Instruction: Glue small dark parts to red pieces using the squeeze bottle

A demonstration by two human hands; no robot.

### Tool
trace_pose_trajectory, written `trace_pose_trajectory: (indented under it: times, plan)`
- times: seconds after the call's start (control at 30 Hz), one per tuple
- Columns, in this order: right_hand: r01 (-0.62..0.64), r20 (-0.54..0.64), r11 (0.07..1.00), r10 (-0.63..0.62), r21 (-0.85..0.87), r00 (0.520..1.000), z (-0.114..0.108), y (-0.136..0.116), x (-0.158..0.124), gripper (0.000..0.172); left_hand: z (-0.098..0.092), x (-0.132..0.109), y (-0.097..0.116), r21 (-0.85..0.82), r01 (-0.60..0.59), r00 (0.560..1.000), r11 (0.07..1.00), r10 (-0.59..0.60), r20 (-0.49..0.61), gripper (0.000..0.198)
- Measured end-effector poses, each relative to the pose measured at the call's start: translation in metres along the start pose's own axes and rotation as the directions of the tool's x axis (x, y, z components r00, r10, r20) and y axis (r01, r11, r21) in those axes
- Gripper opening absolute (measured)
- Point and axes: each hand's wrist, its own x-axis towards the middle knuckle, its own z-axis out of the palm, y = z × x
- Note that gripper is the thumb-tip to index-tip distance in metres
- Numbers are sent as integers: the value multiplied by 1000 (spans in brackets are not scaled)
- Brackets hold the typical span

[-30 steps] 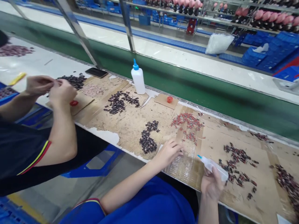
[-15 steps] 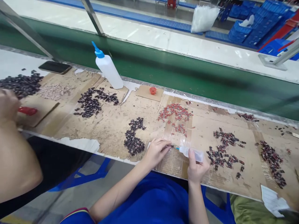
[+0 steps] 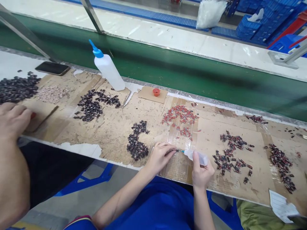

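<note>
My left hand [image 3: 162, 155] pinches a small black part [image 3: 177, 150] between thumb and fingertips, low over the cardboard-covered bench. My right hand [image 3: 202, 172] is closed around a small translucent squeeze bottle [image 3: 197, 157], which lies nearly level. Its thin blue tip points left and meets or almost meets the black part; I cannot tell which. Beyond my hands lies a scattered pile of small red parts [image 3: 181, 115]. Left of my left hand is a heap of black parts [image 3: 137, 140]. Black-and-red pieces [image 3: 232, 153] lie right of the bottle.
A large white bottle with blue nozzle [image 3: 110, 72] stands at the back, beside a red cap [image 3: 156, 92] on cardboard. A phone [image 3: 52, 68] lies far left. A co-worker's hand [image 3: 14, 118] works at the left. More black-and-red pieces [image 3: 281, 167] and paper [image 3: 283, 206] are at the right.
The view has shifted slightly. The co-worker's hand at the left has moved and now covers most of the red object there. My hands keep nearly the same pose.
</note>
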Motion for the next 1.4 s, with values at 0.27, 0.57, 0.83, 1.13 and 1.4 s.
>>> trace_pose_trajectory:
  times: [0.27, 0.57, 0.83, 1.13, 1.4]
  plan:
    - [8, 71, 1000, -9, 13, 997, 1, -6, 2, 41, 2, -1, -2, 32, -17, 1000, 999, 18, -11, 11]
    - [-61, -83, 987, 74, 148, 994, -2, -2, 2, 35, 1, 0, 0, 36, -16, 1000, 999, 16, 11, 11]
    - [-13, -69, 933, 40, 360, 997, 2, 0, 11, 45, -10, 29, 5, 134, -44, 998, 990, 37, 57, 13]
    - [101, -42, 992, -98, 72, 994, 12, -2, 12, 48, 0, 48, 3, 211, 5, 998, 978, -18, 60, 11]
    - [148, -10, 972, -149, 180, 989, 6, -22, -29, 26, -6, 14, 40, -525, 152, 988, 837, -130, 78, 16]
